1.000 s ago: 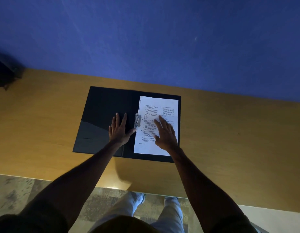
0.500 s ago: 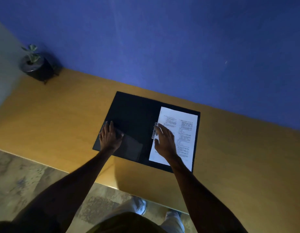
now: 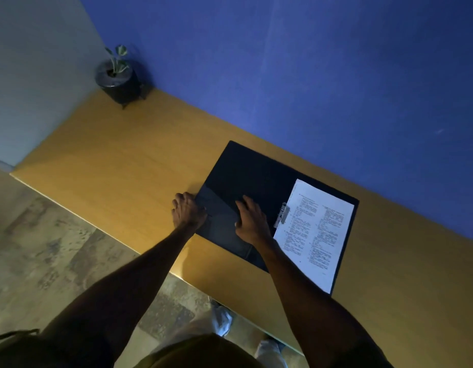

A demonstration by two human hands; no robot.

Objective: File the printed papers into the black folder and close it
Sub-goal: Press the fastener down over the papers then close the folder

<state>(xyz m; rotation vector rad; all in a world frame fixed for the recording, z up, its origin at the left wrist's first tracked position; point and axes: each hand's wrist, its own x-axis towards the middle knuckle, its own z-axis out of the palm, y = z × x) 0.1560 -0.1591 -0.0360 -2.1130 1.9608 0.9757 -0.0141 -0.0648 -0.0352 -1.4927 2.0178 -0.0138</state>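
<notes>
The black folder [image 3: 246,176] lies open and flat on the wooden table [image 3: 118,160]. The printed papers [image 3: 316,232] rest on its right half, held under a metal clip [image 3: 282,215] along their left edge. My left hand [image 3: 187,211] curls around the outer left edge of the folder's left cover. My right hand [image 3: 252,220] lies flat on the inside of that left cover, just left of the clip, fingers spread.
A small plant in a black pot [image 3: 118,78] stands at the table's far left corner against the blue wall [image 3: 309,75]. The table's near edge runs close under my forearms, with patterned floor [image 3: 44,248] below.
My left hand slid left from the cover's inside to its outer edge. My right hand left the papers and clip and now rests on the left cover. The view swung left.
</notes>
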